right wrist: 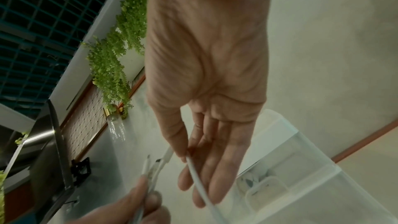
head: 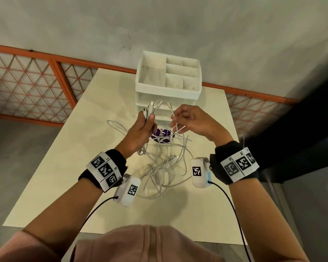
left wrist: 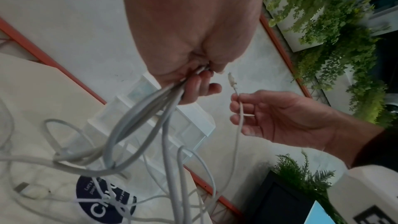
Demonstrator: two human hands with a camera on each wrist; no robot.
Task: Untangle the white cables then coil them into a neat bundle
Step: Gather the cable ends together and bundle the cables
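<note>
A loose tangle of white cables [head: 163, 167] lies on the cream table [head: 64, 176] below both raised hands. My left hand [head: 148, 119] grips several cable ends in a fist, their plugs [head: 152, 106] sticking up out of it. In the left wrist view the strands [left wrist: 150, 122] hang down from its curled fingers [left wrist: 198, 89]. Just to the right, my right hand [head: 175, 120] pinches a single cable end between thumb and fingers. Its small plug [left wrist: 231, 79] points up, and that cable [right wrist: 200, 185] runs down across the fingers [right wrist: 215, 176].
A white compartmented organizer [head: 169, 78] on clear drawers stands at the table's far edge, right behind the hands. A round purple sticker [head: 162, 137] lies under the cables. A USB plug [left wrist: 23, 187] rests on the table. Orange-framed mesh panels [head: 27, 87] run behind.
</note>
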